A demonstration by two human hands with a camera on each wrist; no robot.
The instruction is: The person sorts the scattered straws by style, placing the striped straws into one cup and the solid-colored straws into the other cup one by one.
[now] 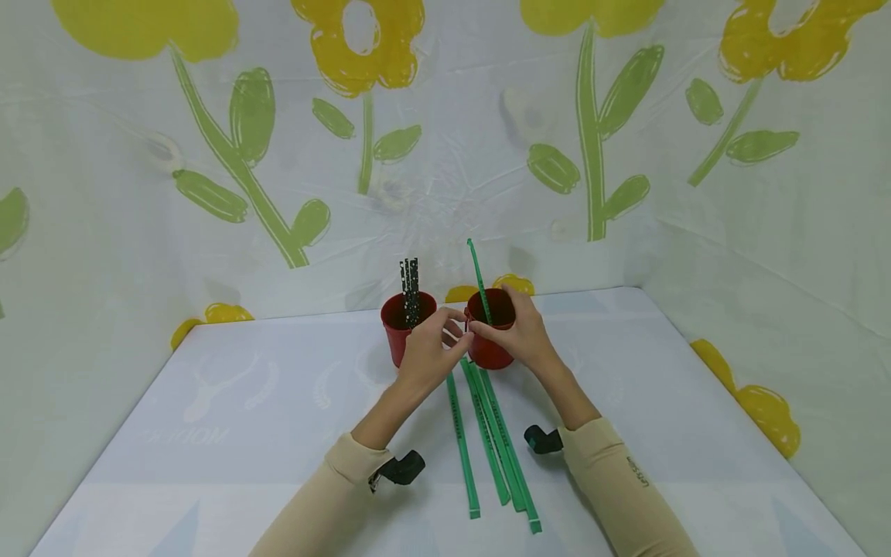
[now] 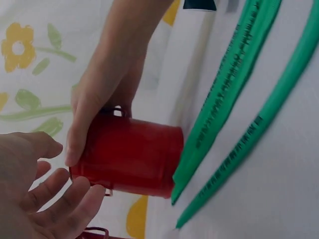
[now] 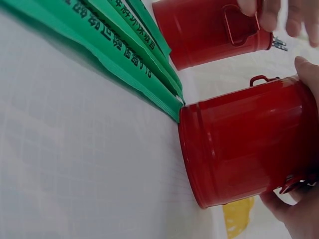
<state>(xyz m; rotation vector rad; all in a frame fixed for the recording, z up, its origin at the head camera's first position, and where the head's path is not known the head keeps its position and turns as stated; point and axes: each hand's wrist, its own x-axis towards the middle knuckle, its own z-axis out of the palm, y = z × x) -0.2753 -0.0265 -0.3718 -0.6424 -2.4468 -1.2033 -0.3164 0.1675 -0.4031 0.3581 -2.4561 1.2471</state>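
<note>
My right hand (image 1: 525,333) holds the right-hand red bucket (image 1: 490,354), fingers and thumb spread round its rim. One green wrapped straw (image 1: 476,267) stands up out of this bucket, leaning left. My left hand (image 1: 426,350) is beside the bucket's near-left rim; in the left wrist view its fingers (image 2: 70,196) are loosely bent with nothing gripped. Just left stands a second red bucket (image 1: 395,340), partly behind the left hand, with several black straws with white dots (image 1: 411,290) upright in it.
Several green wrapped straws (image 1: 497,433) with dark printing lie lengthwise on the white table (image 1: 278,433), their far ends close to the right-hand bucket's base. A pale curtain (image 1: 459,155) with yellow flowers hangs behind the table. Black wrist cameras (image 1: 404,469) are on both sleeves.
</note>
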